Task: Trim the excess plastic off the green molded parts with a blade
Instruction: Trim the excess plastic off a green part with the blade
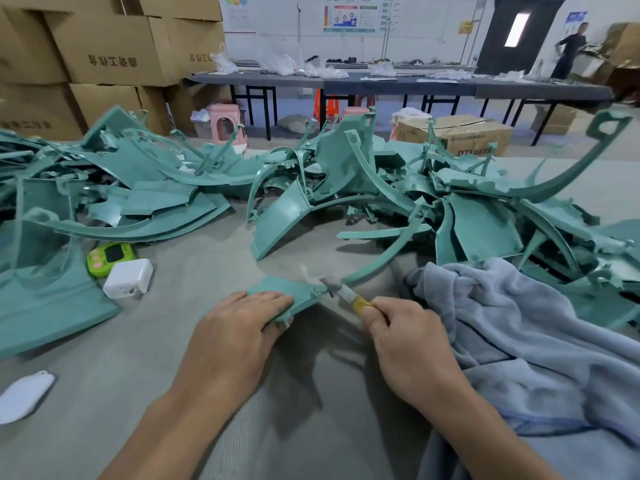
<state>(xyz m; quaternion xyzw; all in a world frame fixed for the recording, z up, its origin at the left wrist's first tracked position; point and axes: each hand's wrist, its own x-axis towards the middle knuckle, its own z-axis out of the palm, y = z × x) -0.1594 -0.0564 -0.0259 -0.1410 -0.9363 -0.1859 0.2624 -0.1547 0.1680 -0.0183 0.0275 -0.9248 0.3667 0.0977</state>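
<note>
Green molded parts [346,174] lie heaped well beyond the fingertips, apparently awaiting trimming. One green part [277,287] sits under the left hand [239,327], fingers flat on top and one fingertip showing beneath, clamping it steady. Just right of those fingers, the right hand [405,334] pinches the blade [341,289], its tip at the part's tab, probably to shave flash.

Grey fabric-covered bench [194,271]. Green molded parts [346,161] heaped across its far side and left edge. Near left: small green gadget [110,258] touching a white charger block [128,278]; flat white object [24,396] at the front-left edge. Blue-grey blanket [519,323] bunched at right.
</note>
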